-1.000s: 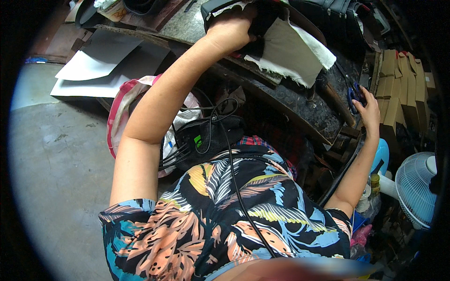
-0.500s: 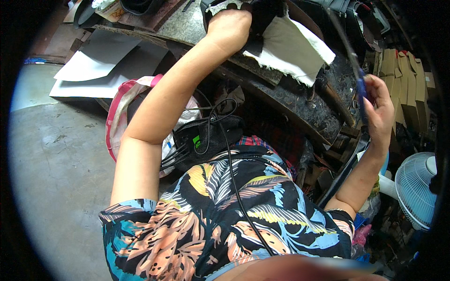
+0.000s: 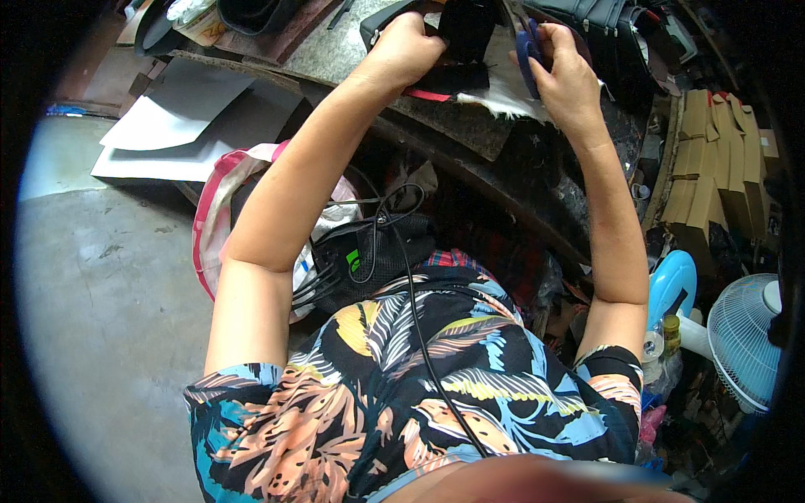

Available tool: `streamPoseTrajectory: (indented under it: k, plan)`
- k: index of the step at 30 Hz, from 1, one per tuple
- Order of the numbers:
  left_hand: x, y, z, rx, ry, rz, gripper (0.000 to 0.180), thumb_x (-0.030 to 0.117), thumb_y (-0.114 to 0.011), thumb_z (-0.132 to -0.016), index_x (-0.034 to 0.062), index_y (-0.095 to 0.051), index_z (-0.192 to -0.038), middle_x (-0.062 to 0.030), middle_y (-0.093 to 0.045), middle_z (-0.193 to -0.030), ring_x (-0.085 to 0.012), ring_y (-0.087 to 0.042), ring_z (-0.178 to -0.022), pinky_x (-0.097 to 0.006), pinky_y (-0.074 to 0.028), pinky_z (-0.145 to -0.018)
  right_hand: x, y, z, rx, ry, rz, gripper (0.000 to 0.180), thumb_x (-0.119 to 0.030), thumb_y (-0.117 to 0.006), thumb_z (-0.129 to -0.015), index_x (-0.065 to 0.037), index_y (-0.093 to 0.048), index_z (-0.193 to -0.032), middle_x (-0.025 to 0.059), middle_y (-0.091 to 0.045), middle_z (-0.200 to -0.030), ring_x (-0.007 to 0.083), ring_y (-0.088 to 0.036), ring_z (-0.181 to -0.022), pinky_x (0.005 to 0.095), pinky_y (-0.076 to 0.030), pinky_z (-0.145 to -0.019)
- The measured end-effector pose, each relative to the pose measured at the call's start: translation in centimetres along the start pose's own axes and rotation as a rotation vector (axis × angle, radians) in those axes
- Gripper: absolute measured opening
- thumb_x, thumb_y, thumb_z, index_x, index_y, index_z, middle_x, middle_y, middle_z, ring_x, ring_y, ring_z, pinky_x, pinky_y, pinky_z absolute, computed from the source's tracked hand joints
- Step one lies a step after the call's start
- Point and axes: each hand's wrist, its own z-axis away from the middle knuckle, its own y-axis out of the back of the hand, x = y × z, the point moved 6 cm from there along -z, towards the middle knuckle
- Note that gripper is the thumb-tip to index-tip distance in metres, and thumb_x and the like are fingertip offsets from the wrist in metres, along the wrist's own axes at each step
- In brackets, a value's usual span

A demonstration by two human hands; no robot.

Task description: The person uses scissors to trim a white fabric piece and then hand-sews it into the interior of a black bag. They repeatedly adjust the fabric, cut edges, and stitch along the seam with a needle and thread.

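At the top of the view, my left hand [image 3: 404, 49] is closed on the edge of a black piece of material [image 3: 464, 42], which lies on the worktable. A frayed white cloth [image 3: 505, 90] shows beside the black material, partly covered. My right hand [image 3: 570, 88] grips blue-handled scissors [image 3: 527, 60] just above that cloth. Their handles show by my fingers and thumb; the blades run toward the top edge and are mostly out of sight. A short red strip [image 3: 432, 95] lies along the black piece's near edge.
White sheets [image 3: 180, 113] stick out under the table's left side. A pink-rimmed bag [image 3: 210, 218] and a black mesh bag [image 3: 335, 251] with cords sit below. Brown cartons [image 3: 700, 159] and a fan [image 3: 742, 339] stand at right. Black bags [image 3: 604, 25] lie at the far right.
My right hand has swung left and up with the scissors, from beside the table to the cloth. The white cloth now shows less, with more black material over it. My left hand stays near its place.
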Motion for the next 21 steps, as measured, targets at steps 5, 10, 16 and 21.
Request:
streamPoseTrajectory:
  k: [5, 10, 16, 21]
  plan:
    - [0.6, -1.5, -0.2, -0.149, -0.150, 0.310, 0.027, 0.013, -0.067, -0.078, -0.0062, -0.069, -0.096, -0.0297, -0.068, -0.089, -0.0445, -0.067, -0.089, -0.048, -0.053, -0.080, 1.6, -0.7, -0.2, -0.092, -0.111, -0.256, 0.036, -0.021, -0.070, -0.092, -0.003, -0.053, -0.119, 0.0103, -0.072, -0.100, 0.0175, -0.069, -0.093, 0.0299, -0.054, -0.082]
    - [1.3, -1.4, 1.4, 0.206, -0.543, -0.227, 0.041, 0.011, -0.071, -0.078, -0.0040, -0.058, -0.114, -0.0297, -0.066, -0.093, -0.0455, -0.066, -0.091, -0.049, -0.053, -0.082, -0.1, 3.7, 1.3, -0.065, -0.028, -0.066, 0.038, -0.018, -0.073, -0.086, -0.007, -0.060, -0.120, 0.0087, -0.072, -0.099, 0.0185, -0.069, -0.092, 0.0311, -0.053, -0.081]
    - [2.5, -2.6, 3.5, 0.184, -0.741, -0.688, 0.044, 0.027, -0.074, -0.081, 0.0056, -0.058, -0.116, -0.0220, -0.062, -0.102, -0.0406, -0.063, -0.095, -0.050, -0.053, -0.081, -1.2, 7.7, 4.2, -0.275, 0.051, 0.180, 0.039, -0.034, -0.076, -0.076, -0.015, -0.065, -0.109, 0.0086, -0.074, -0.088, 0.0246, -0.072, -0.076, 0.0366, -0.054, -0.070]
    - [2.6, -2.3, 5.3, 0.129, -0.737, -0.815, 0.042, 0.040, -0.072, -0.082, 0.0077, -0.065, -0.109, -0.0193, -0.062, -0.102, -0.0364, -0.061, -0.098, -0.048, -0.052, -0.081, 0.0, 7.8, 4.9, -0.391, -0.006, 0.338, 0.041, -0.040, -0.075, -0.076, -0.013, -0.066, -0.105, 0.0103, -0.073, -0.084, 0.0260, -0.072, -0.074, 0.0362, -0.055, -0.069]
